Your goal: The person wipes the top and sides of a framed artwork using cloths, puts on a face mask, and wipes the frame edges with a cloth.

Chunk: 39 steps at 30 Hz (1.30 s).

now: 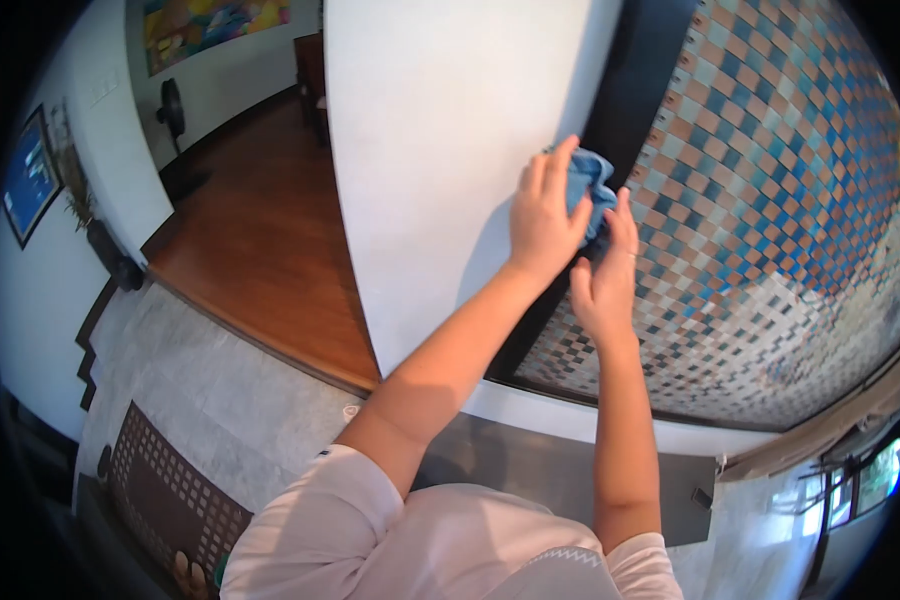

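Note:
A crumpled blue cloth (592, 185) is bunched against the dark frame (642, 80) of a large woven panel (750, 200). My left hand (548, 218) holds the cloth, its fingers bent over the left side and the thumb lying across the front. Just below and to the right, my right hand (610, 280) is raised along the frame with its fingers stretched upward and the thumb apart. Its fingertips come right up to the cloth's lower right edge. The panel is made of small brown, blue and pale squares.
A white wall (440, 150) stands left of the frame. Beyond it lies a room with a wooden floor (260, 240) and a black fan (172, 110). A dark grey surface (530, 460) sits below the panel, bearing a small dark object (702, 497). A perforated brown chair (175, 480) is at lower left.

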Tool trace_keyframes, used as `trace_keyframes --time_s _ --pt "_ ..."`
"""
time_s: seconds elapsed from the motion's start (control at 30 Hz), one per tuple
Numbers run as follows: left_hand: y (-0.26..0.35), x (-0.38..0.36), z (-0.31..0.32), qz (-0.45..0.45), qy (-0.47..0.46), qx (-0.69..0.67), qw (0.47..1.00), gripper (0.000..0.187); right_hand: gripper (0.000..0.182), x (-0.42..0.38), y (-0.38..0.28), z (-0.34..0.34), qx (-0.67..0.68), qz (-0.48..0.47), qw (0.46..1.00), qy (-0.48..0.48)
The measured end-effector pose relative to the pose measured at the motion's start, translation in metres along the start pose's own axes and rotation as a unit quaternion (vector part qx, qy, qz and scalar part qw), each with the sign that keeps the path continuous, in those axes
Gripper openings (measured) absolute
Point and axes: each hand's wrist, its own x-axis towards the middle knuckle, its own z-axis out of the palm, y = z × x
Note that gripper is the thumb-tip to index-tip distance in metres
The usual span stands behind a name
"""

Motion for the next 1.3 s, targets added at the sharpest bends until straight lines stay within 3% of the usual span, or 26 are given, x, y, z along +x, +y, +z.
trace_keyframes --time_s 0.33,0.7,1.0,1.3 --pt "-0.011 -0.047 -0.014 -0.044 -0.047 0.002 0.998 0.062 0.064 -0.006 -0.003 0.003 -0.048 -0.031 0.998 -0.016" --pt "-0.017 -0.059 -0.013 -0.039 -0.035 0.007 0.999 0.06 0.067 -0.021 0.031 0.011 -0.153 -0.146 0.976 -0.049" --pt "-0.017 -0.064 -0.008 -0.034 -0.018 -0.001 0.999 0.059 0.07 -0.036 0.035 0.011 -0.182 -0.112 0.977 -0.017" --pt "-0.04 -0.13 -0.006 -0.078 -0.046 0.008 0.996 0.055 0.079 -0.071 0.036 0.012 -0.21 -0.044 0.972 -0.095"
